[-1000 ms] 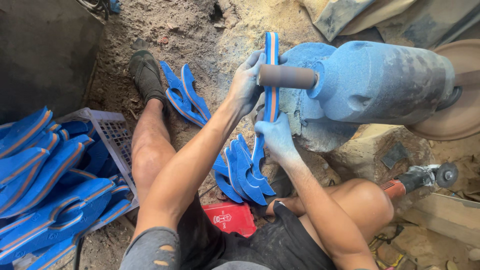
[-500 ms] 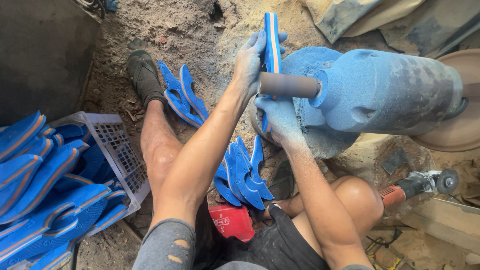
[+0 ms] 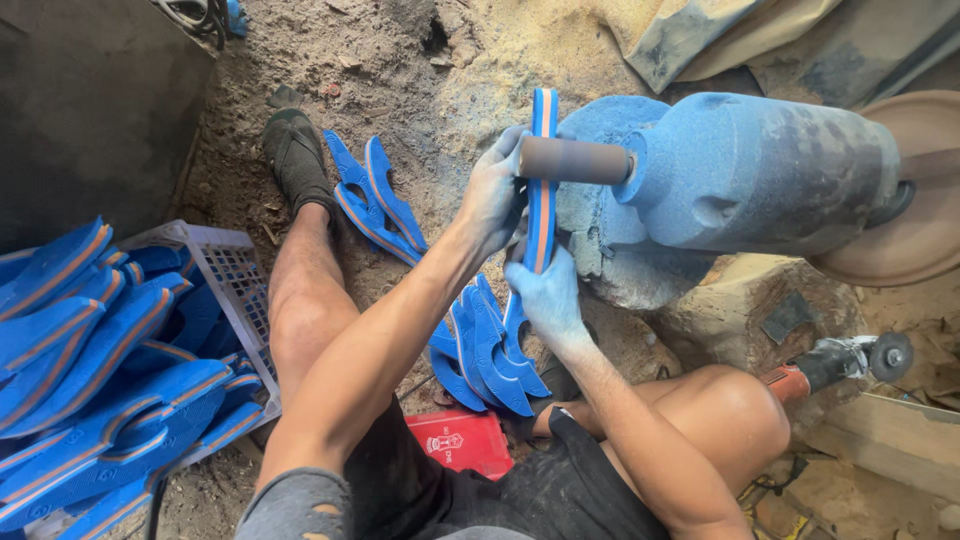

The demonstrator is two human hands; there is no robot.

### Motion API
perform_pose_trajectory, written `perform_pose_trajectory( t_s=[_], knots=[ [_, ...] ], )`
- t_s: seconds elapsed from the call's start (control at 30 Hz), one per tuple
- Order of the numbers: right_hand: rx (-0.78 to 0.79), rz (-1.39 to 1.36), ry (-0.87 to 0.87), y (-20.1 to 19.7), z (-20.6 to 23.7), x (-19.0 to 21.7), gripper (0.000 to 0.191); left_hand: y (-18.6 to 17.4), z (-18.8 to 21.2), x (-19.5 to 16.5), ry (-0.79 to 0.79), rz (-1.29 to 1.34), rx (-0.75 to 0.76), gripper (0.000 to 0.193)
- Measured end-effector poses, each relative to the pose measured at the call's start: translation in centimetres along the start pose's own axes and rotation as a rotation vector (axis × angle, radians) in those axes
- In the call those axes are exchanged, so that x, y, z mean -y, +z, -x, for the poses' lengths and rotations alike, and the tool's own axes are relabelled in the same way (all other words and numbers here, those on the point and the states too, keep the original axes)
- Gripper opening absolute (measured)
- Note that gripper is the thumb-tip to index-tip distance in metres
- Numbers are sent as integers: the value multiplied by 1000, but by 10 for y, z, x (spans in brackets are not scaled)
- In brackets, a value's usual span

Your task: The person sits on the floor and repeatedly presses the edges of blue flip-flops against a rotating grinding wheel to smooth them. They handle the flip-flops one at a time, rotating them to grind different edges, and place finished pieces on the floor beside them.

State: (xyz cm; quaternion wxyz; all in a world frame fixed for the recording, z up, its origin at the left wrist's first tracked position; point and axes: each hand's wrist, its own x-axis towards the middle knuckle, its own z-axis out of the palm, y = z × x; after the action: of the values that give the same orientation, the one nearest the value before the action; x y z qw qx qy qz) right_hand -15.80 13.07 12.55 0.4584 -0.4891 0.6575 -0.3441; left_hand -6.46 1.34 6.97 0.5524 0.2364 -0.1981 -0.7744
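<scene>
Both my left hand (image 3: 492, 195) and right hand (image 3: 545, 295) clamped the blue sole (image 3: 542, 180) against the sanding drum (image 3: 575, 160), loose soles (image 3: 485, 350) heaped at six o'clock, crate (image 3: 235, 280) at nine.

Crate (image 3: 232, 290): a pale plastic lattice crate is seen at the left, heaped with blue and orange soles (image 3: 90, 380).
Loose soles (image 3: 372, 196): a few are laid on the dirt beside a dark shoe (image 3: 296, 158).
Sole pile (image 3: 485, 350): a cluster is stacked between the legs.
Red box (image 3: 462, 440): set just below that pile.
Angle grinder (image 3: 835, 362): laid at the right, near a wooden disc (image 3: 920, 230).
</scene>
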Motion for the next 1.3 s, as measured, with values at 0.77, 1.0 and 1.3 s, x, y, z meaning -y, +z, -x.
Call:
perform_pose_trajectory(
  t_s=[0.77, 1.0, 1.3],
  knots=[
    [144, -273, 68, -20, -24, 29, 39, -19, -10, 20, -103, 198, -60, 24],
    [127, -315, -91, -16, -60, 29, 37, -22, -47, 8, -95, 178, -51, 31],
    [100, -181, -168, -17, -55, 33, 45, -8, -39, -6, -100, 226, 32, 25]
  ],
)
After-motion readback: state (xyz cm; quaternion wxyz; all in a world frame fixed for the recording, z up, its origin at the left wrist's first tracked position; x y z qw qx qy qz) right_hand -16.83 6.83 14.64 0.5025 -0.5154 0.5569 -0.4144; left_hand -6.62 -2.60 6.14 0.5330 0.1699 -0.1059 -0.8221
